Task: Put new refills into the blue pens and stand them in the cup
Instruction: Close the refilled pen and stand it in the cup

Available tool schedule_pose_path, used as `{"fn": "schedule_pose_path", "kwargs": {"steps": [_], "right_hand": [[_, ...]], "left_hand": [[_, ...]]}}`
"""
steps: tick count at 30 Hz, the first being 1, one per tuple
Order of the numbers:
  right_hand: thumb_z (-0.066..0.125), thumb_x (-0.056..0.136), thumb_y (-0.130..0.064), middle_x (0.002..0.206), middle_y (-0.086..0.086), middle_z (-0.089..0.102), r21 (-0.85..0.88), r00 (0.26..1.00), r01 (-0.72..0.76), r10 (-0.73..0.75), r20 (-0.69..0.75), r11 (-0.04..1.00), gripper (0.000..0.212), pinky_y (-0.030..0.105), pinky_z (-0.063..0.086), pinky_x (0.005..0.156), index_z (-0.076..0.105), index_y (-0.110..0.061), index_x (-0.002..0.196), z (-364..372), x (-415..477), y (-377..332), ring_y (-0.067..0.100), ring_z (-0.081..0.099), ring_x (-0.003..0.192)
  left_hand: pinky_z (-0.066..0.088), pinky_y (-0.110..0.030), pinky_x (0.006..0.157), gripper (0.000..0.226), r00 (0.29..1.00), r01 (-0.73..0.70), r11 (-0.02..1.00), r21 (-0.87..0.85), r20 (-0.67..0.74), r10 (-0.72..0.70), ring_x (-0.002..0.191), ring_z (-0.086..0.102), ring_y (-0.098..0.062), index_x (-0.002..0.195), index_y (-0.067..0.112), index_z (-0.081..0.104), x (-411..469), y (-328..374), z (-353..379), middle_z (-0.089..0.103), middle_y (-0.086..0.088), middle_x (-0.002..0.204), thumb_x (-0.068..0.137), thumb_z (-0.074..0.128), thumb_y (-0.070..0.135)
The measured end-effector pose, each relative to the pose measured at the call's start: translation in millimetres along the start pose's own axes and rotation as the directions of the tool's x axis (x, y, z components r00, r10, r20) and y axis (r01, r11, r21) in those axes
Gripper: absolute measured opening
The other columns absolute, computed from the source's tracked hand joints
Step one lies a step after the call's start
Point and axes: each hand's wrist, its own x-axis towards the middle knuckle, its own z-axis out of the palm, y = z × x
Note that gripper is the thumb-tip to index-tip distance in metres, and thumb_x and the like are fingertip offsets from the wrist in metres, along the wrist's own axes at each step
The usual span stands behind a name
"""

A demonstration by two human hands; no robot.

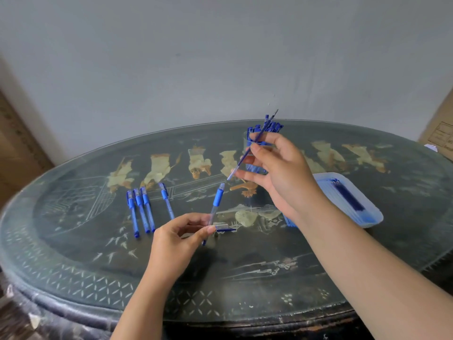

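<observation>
- The left hand (181, 231) pinches an open pen (217, 202).
- The right hand (277, 168) pinches a refill (238, 164), at 1 o'clock from the pen.
- The cup (246, 142), maybe nearly full, stands behind it.
- Next: slide the refill in straight.

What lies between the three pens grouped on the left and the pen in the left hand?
One lone blue pen on the table, in the head view.
</observation>
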Motion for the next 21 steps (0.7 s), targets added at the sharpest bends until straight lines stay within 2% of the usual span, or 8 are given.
{"fn": "schedule_pose_path", "kwargs": {"steps": [4, 9, 12, 21], "right_hand": [[0.052, 0.098, -0.001, 0.092, 0.010, 0.055, -0.048, 1.000, 0.005, -0.005, -0.015, 0.999, 0.015, 0.040, 0.061, 0.071, 0.061, -0.011, 0.106, 6.0, 3.1, 4.2, 0.017, 0.062, 0.081], [0.052, 0.098, -0.001, 0.097, 0.013, 0.054, -0.102, 1.000, -0.011, 0.010, -0.010, 0.995, 0.015, 0.034, 0.060, 0.066, 0.061, -0.011, 0.106, 11.3, 3.8, 9.6, 0.018, 0.061, 0.082], [0.052, 0.099, -0.002, 0.098, 0.013, 0.055, -0.134, 1.000, -0.007, 0.007, -0.004, 0.991, 0.015, 0.036, 0.061, 0.068, 0.061, -0.011, 0.107, 12.6, 4.6, 10.3, 0.018, 0.061, 0.083], [0.053, 0.099, -0.003, 0.098, 0.012, 0.057, -0.198, 1.000, 0.003, -0.003, 0.003, 0.980, 0.015, 0.037, 0.061, 0.068, 0.061, -0.015, 0.103, 14.0, 6.0, 12.8, 0.014, 0.063, 0.079]], "left_hand": [[0.054, -0.017, 0.067, 0.020, 1.000, -0.002, 1.000, -0.003, -0.012, 0.002, 0.072, 0.070, -0.008, 0.074, 0.042, 0.076, -0.4, 0.0, -3.0, 0.076, 0.007, 0.082, 0.062, 0.078, 0.026], [0.052, -0.013, 0.064, 0.018, 1.000, 0.005, 1.000, 0.020, -0.022, -0.005, 0.070, 0.069, -0.006, 0.078, 0.028, 0.076, -1.3, -0.3, -4.7, 0.076, 0.009, 0.080, 0.068, 0.081, 0.013], [0.053, -0.014, 0.064, 0.021, 1.000, 0.010, 0.999, 0.044, -0.011, -0.010, 0.069, 0.068, -0.005, 0.081, 0.025, 0.076, -2.3, 0.3, -6.3, 0.076, 0.009, 0.080, 0.072, 0.081, 0.007], [0.050, -0.009, 0.062, 0.020, 1.000, 0.007, 0.997, 0.076, 0.017, -0.008, 0.071, 0.068, -0.001, 0.081, 0.024, 0.075, -5.2, 5.8, -9.8, 0.075, 0.015, 0.081, 0.074, 0.080, 0.006]]}}
